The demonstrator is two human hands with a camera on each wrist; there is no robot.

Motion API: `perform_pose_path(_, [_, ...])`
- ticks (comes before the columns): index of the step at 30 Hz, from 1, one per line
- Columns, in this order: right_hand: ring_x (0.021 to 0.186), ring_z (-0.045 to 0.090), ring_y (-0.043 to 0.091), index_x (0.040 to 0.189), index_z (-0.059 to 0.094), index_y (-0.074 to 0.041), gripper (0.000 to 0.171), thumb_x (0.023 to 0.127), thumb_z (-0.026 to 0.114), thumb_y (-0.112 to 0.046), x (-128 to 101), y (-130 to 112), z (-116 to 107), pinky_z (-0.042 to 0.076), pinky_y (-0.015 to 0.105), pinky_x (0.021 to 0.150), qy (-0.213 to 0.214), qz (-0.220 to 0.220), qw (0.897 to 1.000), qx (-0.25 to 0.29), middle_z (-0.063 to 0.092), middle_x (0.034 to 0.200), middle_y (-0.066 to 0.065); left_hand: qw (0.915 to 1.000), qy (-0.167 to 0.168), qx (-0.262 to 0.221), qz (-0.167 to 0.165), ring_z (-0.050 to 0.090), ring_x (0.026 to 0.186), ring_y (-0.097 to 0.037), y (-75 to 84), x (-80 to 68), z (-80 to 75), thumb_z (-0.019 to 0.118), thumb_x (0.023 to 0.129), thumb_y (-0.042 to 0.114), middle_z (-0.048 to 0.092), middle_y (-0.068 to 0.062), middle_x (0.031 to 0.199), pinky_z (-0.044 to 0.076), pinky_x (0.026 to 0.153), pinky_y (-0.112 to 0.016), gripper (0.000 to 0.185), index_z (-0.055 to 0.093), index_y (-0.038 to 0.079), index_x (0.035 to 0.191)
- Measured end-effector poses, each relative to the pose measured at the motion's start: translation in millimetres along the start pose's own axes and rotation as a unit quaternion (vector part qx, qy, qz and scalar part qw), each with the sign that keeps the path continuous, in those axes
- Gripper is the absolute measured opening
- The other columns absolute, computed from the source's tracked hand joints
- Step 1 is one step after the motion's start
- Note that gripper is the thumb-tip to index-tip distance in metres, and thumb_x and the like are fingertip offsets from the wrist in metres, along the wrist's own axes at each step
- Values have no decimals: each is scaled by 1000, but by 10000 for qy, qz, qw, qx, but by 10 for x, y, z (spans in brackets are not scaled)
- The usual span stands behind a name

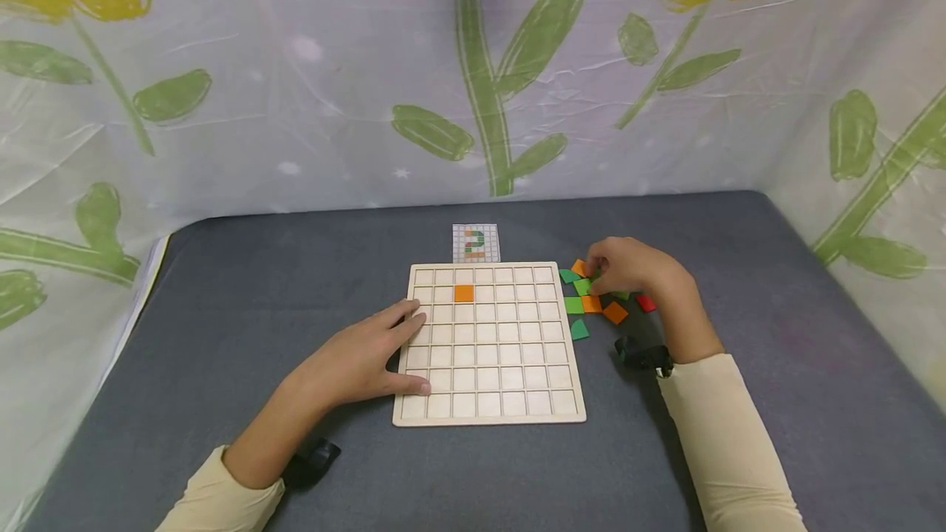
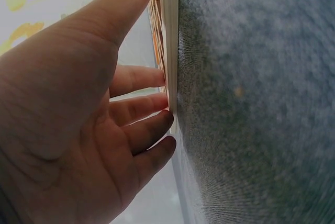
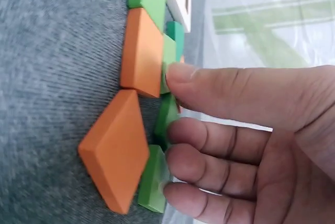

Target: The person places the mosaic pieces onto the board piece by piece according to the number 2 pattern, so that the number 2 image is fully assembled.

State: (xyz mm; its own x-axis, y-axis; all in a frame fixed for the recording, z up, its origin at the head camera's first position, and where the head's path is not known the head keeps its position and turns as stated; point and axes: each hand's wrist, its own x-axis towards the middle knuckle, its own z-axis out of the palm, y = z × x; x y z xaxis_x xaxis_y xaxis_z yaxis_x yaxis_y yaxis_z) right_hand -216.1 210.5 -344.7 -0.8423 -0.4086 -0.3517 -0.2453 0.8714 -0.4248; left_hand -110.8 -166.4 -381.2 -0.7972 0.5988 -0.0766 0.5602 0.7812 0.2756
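Note:
A wooden grid board (image 1: 502, 376) lies on the grey cloth, with one orange tile (image 1: 463, 293) set in its second row. My left hand (image 1: 362, 360) rests flat on the board's left edge, fingers straight; the left wrist view shows those fingers (image 2: 141, 109) against the board's rim (image 2: 170, 35). Right of the board lies a loose pile of tiles: green (image 1: 573, 304), orange (image 1: 615, 313), red (image 1: 646, 303). My right hand (image 1: 600, 282) is curled over that pile. In the right wrist view, thumb and index finger (image 3: 209, 130) pinch a green tile (image 3: 166, 114) beside two orange tiles (image 3: 140, 51) (image 3: 116, 148).
A small pattern card (image 1: 476, 243) lies just behind the board's far edge. The grey cloth (image 1: 259, 286) covers the table. A flower-printed plastic sheet (image 1: 296, 105) stands behind and at both sides. Black wrist cameras (image 1: 643, 354) sit on both forearms.

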Motion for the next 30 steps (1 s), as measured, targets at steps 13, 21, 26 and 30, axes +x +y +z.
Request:
perform_pose_path(13, [70,50,20,91,60,-7,19,79,69,-18,55,0,24,42,32,60,-182,51,9997,159,54,87,5,10000,27,-25,36,28,129,-25,-5,-5,5,54,74,68,25,-11,145,35,94,-43,92,33,9,141])
perform_pose_path(21, [65,52,27,81,59,-2,13,81,67,-13,64,159,18,44,37,59,-118,-153,9887,1490,56,73,11,10000,38,3,38,26,130,-24,-3,4,9,53,74,69,23,-10,146,33,96,-42,92,33,9,141])
perform_pose_path(26, [74,57,31,90,59,3,15,83,65,-8,76,240,22,49,40,68,-263,-149,9708,2378,61,83,16,10000,-48,-31,21,23,131,-24,-5,3,2,53,74,68,21,-10,146,32,97,-42,91,31,10,142])
perform_pose_path(30, [78,60,32,95,60,4,20,82,66,-10,101,247,40,50,40,72,-221,-168,9589,2825,63,88,16,10000,-72,-46,-16,22,131,-24,-6,-2,-6,53,74,68,21,-9,146,32,97,-42,92,30,11,142])
